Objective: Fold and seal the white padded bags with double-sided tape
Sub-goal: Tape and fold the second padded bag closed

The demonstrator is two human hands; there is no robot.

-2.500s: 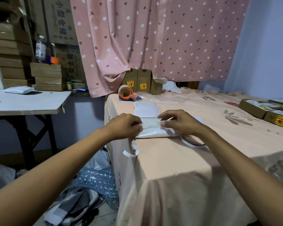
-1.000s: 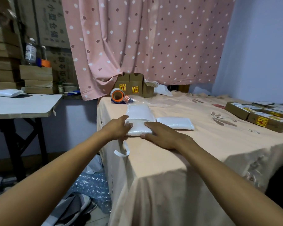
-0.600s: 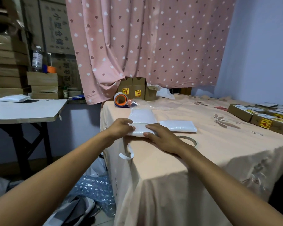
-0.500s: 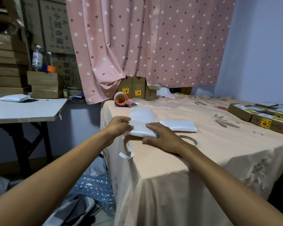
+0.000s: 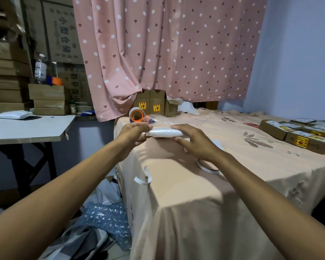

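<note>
A folded white padded bag [image 5: 164, 132] is held off the peach-covered table [image 5: 186, 184], seen nearly edge-on. My left hand [image 5: 137, 132] grips its left end between thumb and fingers. My right hand [image 5: 193, 141] holds its right end, thumb on top and fingers underneath. A thin roll of double-sided tape [image 5: 206, 166] lies on the cloth, partly hidden by my right wrist. A second white bag [image 5: 217, 142] shows only a corner behind my right hand. A loose white backing strip [image 5: 143, 180] hangs at the table's left edge.
An orange-cored tape roll [image 5: 136, 115] and brown cartons [image 5: 154, 106] stand at the table's back by the pink curtain. Flat labelled boxes [image 5: 298, 136] lie at the right. A white side table [image 5: 26, 128] with a bag [image 5: 13, 115] stands left; bubble wrap [image 5: 105, 216] covers the floor.
The folded bag was pressed flat on the table under both hands; now both hands have lifted it and hold it by its ends above the cloth.
</note>
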